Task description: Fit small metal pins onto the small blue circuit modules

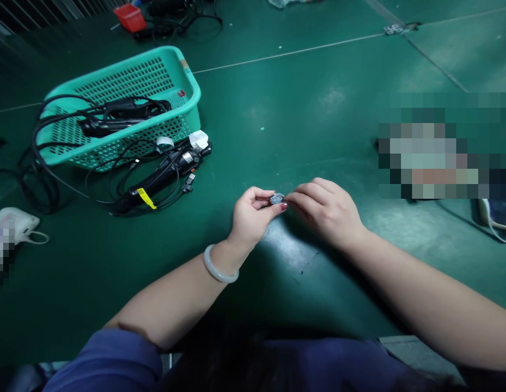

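My left hand (253, 215) pinches a small grey part (276, 198) between thumb and fingers, just above the green table (302, 125). A pale bangle (220, 267) circles that wrist. My right hand (324, 209) comes in from the right with its fingers curled, the fingertips pressed on the same small part. What the part is cannot be made out at this size.
A teal plastic basket (126, 103) with black cables and a black tool stands at the left. In front of it lies another black tool with a yellow label (154, 179) and tangled cords. A white face mask (18, 226) lies at the far left; a red box (130, 17) at the back.
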Demonstrator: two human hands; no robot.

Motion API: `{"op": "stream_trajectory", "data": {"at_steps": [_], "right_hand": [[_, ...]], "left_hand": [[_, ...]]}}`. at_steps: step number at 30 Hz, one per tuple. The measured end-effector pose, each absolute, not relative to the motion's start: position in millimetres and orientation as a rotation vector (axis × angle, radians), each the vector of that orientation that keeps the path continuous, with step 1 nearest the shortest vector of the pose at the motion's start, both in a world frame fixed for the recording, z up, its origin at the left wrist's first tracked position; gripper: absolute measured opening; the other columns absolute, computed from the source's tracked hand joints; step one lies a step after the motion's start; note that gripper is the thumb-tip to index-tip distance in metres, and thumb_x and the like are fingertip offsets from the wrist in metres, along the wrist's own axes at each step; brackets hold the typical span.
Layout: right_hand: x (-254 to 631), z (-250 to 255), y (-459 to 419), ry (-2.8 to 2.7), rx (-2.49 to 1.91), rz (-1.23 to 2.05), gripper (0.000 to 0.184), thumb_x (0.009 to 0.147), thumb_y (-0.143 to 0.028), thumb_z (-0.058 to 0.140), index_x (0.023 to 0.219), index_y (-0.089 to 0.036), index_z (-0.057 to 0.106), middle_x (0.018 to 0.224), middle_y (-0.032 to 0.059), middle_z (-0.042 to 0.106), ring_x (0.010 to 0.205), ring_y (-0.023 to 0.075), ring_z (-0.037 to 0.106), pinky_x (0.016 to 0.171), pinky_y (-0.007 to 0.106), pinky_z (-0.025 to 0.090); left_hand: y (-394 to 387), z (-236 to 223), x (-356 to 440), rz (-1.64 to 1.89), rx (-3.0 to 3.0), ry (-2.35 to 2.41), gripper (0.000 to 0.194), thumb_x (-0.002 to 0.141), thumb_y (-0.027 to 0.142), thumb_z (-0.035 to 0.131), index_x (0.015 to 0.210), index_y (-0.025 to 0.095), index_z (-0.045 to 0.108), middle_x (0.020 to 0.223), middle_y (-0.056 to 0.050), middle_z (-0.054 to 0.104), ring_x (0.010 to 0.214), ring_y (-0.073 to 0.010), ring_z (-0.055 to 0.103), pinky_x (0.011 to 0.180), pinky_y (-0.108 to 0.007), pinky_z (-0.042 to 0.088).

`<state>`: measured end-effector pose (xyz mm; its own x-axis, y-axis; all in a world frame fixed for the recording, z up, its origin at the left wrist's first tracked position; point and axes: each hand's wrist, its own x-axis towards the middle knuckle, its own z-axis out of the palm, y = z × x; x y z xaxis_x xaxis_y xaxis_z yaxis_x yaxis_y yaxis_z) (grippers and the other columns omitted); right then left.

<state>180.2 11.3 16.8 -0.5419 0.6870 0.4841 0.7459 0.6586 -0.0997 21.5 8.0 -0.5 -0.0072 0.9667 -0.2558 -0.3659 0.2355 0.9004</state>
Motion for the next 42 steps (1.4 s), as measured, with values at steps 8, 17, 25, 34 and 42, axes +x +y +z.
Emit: {"op": "stream_trajectory", "data": {"at_steps": [8,17,25,34,42], "right_hand": [[187.8,16.8,16.1,-2.039,-1.348,0.315,0.015,0.086,-0.031,0.057,0.084,-0.023,0.069,0.084,0.0043,0.071,0.075,0.0178,0.063,0.068,0.031,0.049],[194.7,6.0,20.3,-2.241,-1.692,0.51,0.017,0.074,-0.03,0.07,0.086,-0.018,0.068,0.082,0.0053,0.069,0.074,0.0197,0.064,0.068,0.03,0.048],[190.7,4.7,21.1,-2.281,-1.586,0.533,0.021,0.081,-0.011,0.054,0.095,-0.016,0.069,0.087,0.0069,0.069,0.078,0.0187,0.064,0.076,0.028,0.049],[193.6,-3.7,26.4,-2.372,-1.425,0.377,0.034,0.089,-0.016,0.041,0.104,-0.019,0.071,0.092,0.009,0.065,0.08,0.019,0.063,0.077,0.03,0.052],[199.1,-3.3,31.3,-2.297,-1.391,0.4,0.03,0.088,-0.015,0.044,0.103,-0.016,0.07,0.095,0.0093,0.068,0.085,0.0199,0.064,0.082,0.032,0.052]], "left_hand": [[8.3,-4.7,19.3,1.192,0.62,0.917,0.036,0.052,0.015,0.084,0.08,0.014,0.06,0.078,0.001,0.069,0.077,-0.0083,0.065,0.083,-0.026,0.048],[10.1,-7.3,18.4,1.212,0.616,0.961,0.032,0.058,0.012,0.079,0.084,0.014,0.06,0.082,0.0,0.068,0.082,-0.0108,0.066,0.094,-0.033,0.045],[10.4,-4.0,19.1,1.205,0.604,0.972,0.03,0.059,0.009,0.077,0.083,0.014,0.06,0.08,-0.001,0.068,0.079,-0.0097,0.065,0.092,-0.032,0.046],[10.6,-4.3,18.3,1.197,0.623,0.969,0.03,0.06,0.012,0.078,0.085,0.014,0.06,0.08,-0.001,0.069,0.079,-0.0097,0.066,0.091,-0.031,0.047],[10.3,-4.2,18.3,1.206,0.621,0.968,0.03,0.061,0.012,0.077,0.086,0.014,0.06,0.08,-0.001,0.069,0.079,-0.0101,0.066,0.088,-0.03,0.049]]}}
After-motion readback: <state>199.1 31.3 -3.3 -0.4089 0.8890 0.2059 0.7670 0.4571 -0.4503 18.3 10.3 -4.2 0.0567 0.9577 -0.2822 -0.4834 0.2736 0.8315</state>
